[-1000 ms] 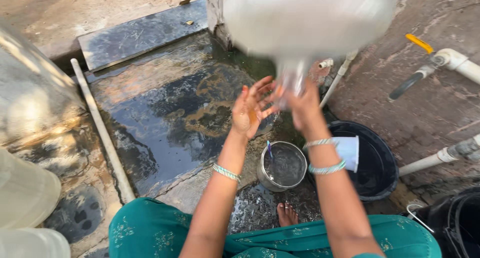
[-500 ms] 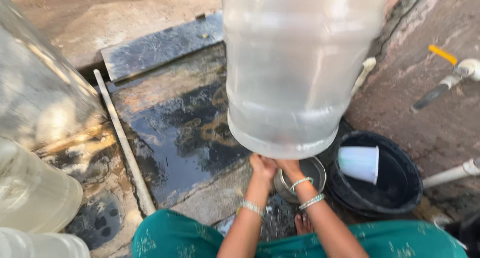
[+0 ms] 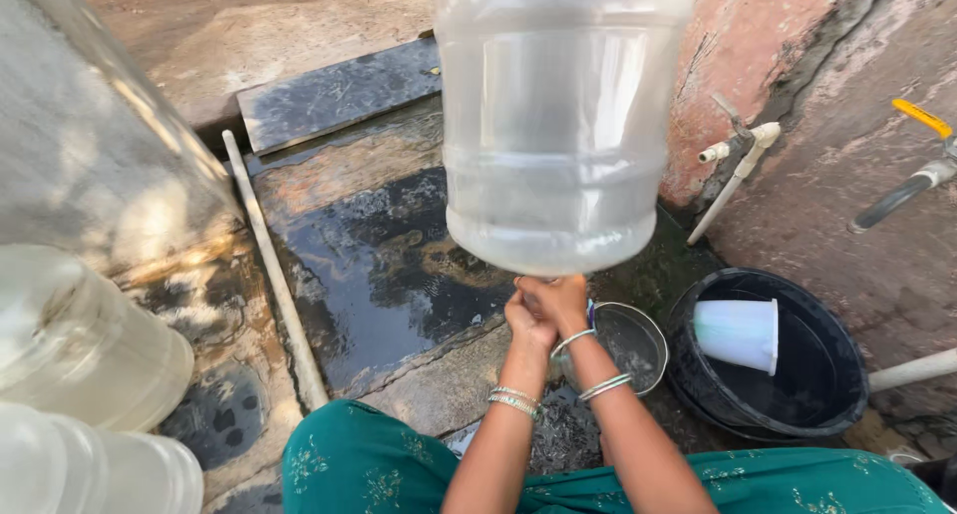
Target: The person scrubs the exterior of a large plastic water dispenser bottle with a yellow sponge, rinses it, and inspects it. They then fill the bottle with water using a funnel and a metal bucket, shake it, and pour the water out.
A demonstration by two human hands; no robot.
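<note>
Left hand (image 3: 526, 325): grip is closing around the neck of the water jug (image 3: 558, 125), hidden under its shoulder.
Right hand (image 3: 558, 300): grip is clamping the same neck, pressing against the left hand.
Water jug: it is being held upside down, up in the air above the wet stone floor (image 3: 379, 255).
Steel pot (image 3: 633, 344): sitting just behind the wrists.
Black tub (image 3: 788, 364): lying beside the pot, holding a white cup (image 3: 738, 335) on its side.
Taps (image 3: 738, 145): sticking out of the wall.
</note>
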